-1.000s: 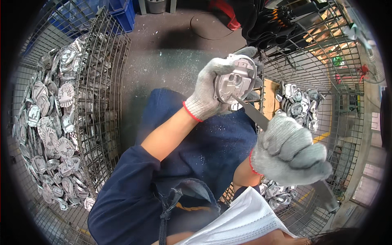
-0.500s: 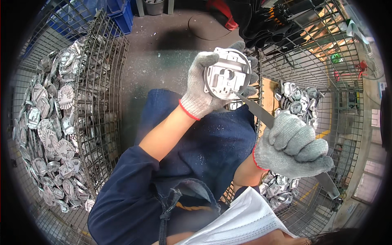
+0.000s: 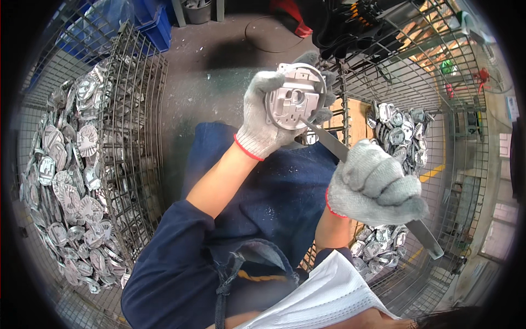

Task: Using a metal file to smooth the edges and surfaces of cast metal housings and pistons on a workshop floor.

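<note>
My left hand point(image 3: 258, 122), in a grey knit glove with a red cuff, grips a round cast-metal housing point(image 3: 286, 103) by its rim. The housing is silvery, with recessed pockets, a raised rim and a round hole. Wrapped in a fist, my gloved right hand point(image 3: 378, 183) holds a long flat metal file point(image 3: 332, 143). The tip of the file meets the lower right of the housing's face, near its rim. Its other end sticks out below my right hand.
On the left, a wire cage point(image 3: 134, 137) stands beside a large heap of similar castings point(image 3: 68, 192). To the right, another wire cage point(image 3: 466, 120) holds more castings point(image 3: 400, 129) beside brown cardboard point(image 3: 359, 118). Blue bins point(image 3: 153, 30) and a grey bucket point(image 3: 198, 12) are at the back.
Both hands have shifted left, my right hand also slightly upward, with the housing and file still held. The file's tip stays near the housing's lower right edge.
</note>
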### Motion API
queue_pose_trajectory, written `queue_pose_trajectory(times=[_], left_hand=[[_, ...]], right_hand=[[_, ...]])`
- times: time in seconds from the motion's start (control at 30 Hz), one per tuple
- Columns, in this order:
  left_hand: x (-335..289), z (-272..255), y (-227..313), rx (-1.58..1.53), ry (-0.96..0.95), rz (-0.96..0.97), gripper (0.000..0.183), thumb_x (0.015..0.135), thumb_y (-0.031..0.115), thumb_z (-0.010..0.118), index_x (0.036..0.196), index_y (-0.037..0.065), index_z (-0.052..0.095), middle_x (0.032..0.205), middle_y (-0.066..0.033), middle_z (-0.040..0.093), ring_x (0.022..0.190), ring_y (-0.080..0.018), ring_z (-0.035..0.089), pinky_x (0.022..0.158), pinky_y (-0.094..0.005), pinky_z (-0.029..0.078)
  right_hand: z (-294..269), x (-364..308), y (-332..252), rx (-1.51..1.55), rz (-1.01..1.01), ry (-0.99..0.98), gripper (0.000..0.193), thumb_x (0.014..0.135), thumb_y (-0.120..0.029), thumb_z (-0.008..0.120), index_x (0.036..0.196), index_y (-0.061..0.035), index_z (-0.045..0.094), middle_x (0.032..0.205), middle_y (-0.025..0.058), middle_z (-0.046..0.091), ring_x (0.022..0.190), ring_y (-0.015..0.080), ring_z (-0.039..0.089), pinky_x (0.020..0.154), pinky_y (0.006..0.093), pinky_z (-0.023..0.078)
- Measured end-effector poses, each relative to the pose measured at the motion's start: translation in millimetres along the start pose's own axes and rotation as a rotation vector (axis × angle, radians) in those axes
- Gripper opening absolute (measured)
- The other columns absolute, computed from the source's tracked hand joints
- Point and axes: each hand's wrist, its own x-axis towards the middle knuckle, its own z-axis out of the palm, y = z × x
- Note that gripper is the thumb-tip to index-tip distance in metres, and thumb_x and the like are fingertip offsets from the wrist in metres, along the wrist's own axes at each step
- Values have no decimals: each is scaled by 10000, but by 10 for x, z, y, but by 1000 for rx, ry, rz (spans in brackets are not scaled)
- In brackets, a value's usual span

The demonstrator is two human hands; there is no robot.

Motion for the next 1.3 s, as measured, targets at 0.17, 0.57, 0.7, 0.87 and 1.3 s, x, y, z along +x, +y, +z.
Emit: queue_pose_trajectory(times=[0.17, 0.57, 0.7, 0.87, 1.3], left_hand=[[61, -46, -159, 164, 185, 30, 606, 904, 313, 578, 1454, 61, 541, 1287, -213, 682, 1085, -399, 714, 908, -567, 615], [49, -78, -66, -49, 16, -14, 634, 900, 511, 600, 1407, 132, 599, 1341, -230, 657, 1168, -467, 671, 968, -627, 566], [30, -45, -62, -33, 36, -17, 631, 897, 507, 599, 1407, 136, 601, 1337, -216, 661, 1178, -460, 669, 984, -638, 552], [34, -17, -49, -46, 63, -4, 613, 891, 475, 608, 1403, 136, 603, 1329, -211, 663, 1173, -452, 671, 979, -660, 545], [54, -60, -24, -167, 114, -3, 519, 906, 374, 613, 1360, 123, 613, 1236, -226, 687, 1055, -437, 716, 900, -658, 588]], right_hand=[[74, 124, -16, -41, 104, 36, 584, 1141, -511, 333, 654, -191, 372, 522, -42, 353, 386, 98, 287, 376, 273, 298], [0, 93, -343, 34, -43, 98, 625, 1120, -591, 259, 638, -197, 312, 539, -34, 347, 405, 108, 306, 384, 276, 302], [-26, 44, -226, -16, -22, 113, 625, 1119, -603, 247, 648, -197, 312, 537, -26, 348, 426, 129, 336, 420, 280, 338], [-29, 53, -138, 17, -27, 11, 630, 1113, -614, 258, 702, -161, 409, 582, 7, 427, 491, 172, 450, 487, 308, 413], [-44, -211, -71, -96, -110, -198, 296, 964, -302, 570, 769, -99, 479, 624, 78, 518, 497, 226, 493, 473, 367, 422]])
